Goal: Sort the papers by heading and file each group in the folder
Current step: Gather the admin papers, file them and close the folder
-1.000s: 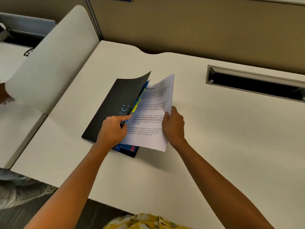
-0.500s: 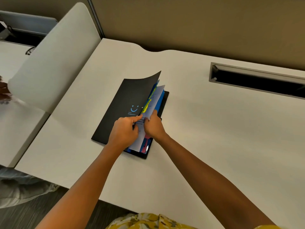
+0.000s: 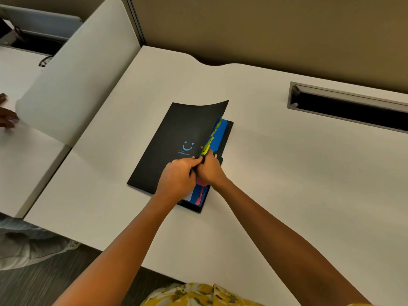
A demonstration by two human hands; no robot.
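Nearest the camera, two bare forearms reach forward over the white counter [image 3: 287, 173] and meet at the near right part of a black folder [image 3: 176, 138]. The left hand [image 3: 176, 180] lies on the folder's front cover, its fingers [image 3: 194, 161] curled and pressed against the cover's open edge, though whether they actually pinch that edge cannot be told. The right hand [image 3: 210, 168] is tucked just beside it, touching it, with its fingertips hidden inside the gap under the cover; how far they are spread, and whether they grip any sheet, cannot be told.

The folder lies flat near the middle of the counter, angled with its spine toward the left. Its cover is matt black with a small blue smiling mark and a line of tiny text too small to read. The cover's far right corner curls upward, clear of the contents. Beneath it show coloured dividers: a yellow-green tabbed edge [image 3: 209, 140], a blue sheet [image 3: 223, 131], and at the near end a pink one [image 3: 199, 195] beside a sliver of white paper [image 3: 188, 197]. The black back cover [image 3: 229, 133] juts out along the right side.

Farther off, a long grey slot [image 3: 348, 107] is set into the counter.
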